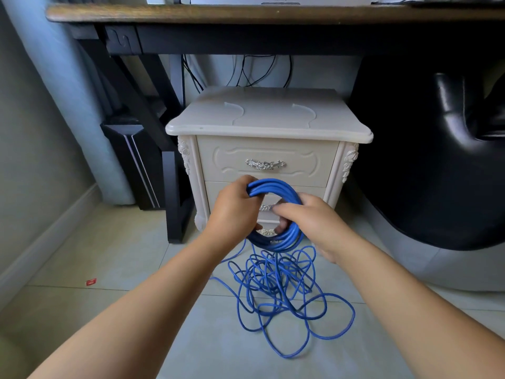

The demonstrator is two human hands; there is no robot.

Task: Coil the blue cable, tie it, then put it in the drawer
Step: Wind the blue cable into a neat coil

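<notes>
- The coiled cable (276,184) is gripped at its top by the left hand (235,209), at its right by the right hand (308,218).
- Its loose rest is heaped on the floor (123,269), just near of the shut drawers (295,160).

Two hands hold up a ring of blue cable (276,186) in front of a small cream cabinet (269,120). The left hand (235,207) grips the ring at about ten o'clock. The right hand (314,218) holds it at about four o'clock, with fingers curled through the hole. More of the cable hangs down from the ring at six o'clock and lies in a messy tangle on the floor (123,255). The top drawer (300,165) is closed, at twelve o'clock from the ring. A wooden counter (191,13) runs above the cabinet. A black chair (437,173) sits at three o'clock. A tiny red scrap (91,282) lies on the floor at eight o'clock.
</notes>
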